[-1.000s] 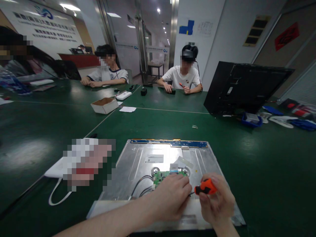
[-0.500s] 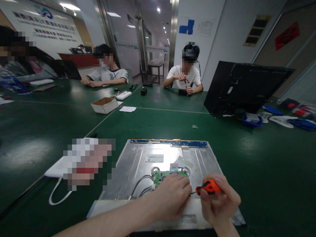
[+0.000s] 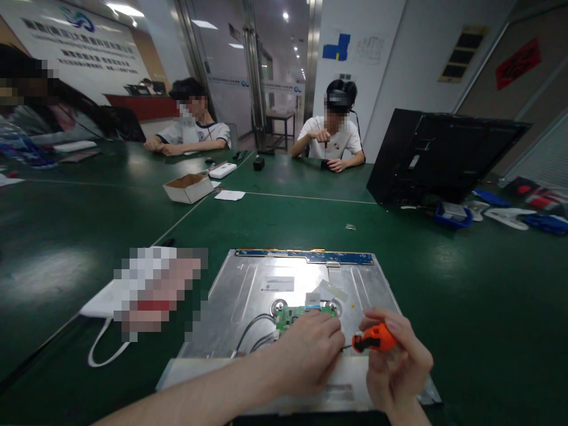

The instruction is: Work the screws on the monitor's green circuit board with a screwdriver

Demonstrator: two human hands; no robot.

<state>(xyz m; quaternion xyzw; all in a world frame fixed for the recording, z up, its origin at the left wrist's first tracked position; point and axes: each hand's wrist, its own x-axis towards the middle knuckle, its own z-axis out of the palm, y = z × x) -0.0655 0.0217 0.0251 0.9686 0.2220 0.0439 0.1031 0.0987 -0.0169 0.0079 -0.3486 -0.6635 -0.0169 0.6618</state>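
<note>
In my right hand (image 3: 402, 361) is an orange and black screwdriver (image 3: 377, 338), pinched at the handle with the thumb and fingers. Its thin shaft points left and runs behind my left hand, so the tip is hidden. My left hand (image 3: 313, 349) rests on a green circuit board (image 3: 286, 318) with curled fingers; what they grip is hidden. The board lies on the back of a silvery display panel (image 3: 239, 296), with a flat ribbon cable (image 3: 312, 300) at its top edge and dark wires (image 3: 251, 331) at its left.
A white pouch (image 3: 100, 302) with a strap lies left of the panel. Beyond are a small open box (image 3: 189, 189), a white paper (image 3: 229, 195) and a large black monitor (image 3: 437, 160). A blue tray (image 3: 452, 216) sits beneath it. Other people sit across the green table (image 3: 284, 222).
My right fingers have loosened and shifted along the screwdriver handle, which has turned slightly. My left hand stays in place. The person opposite has lowered their tool toward a small black object.
</note>
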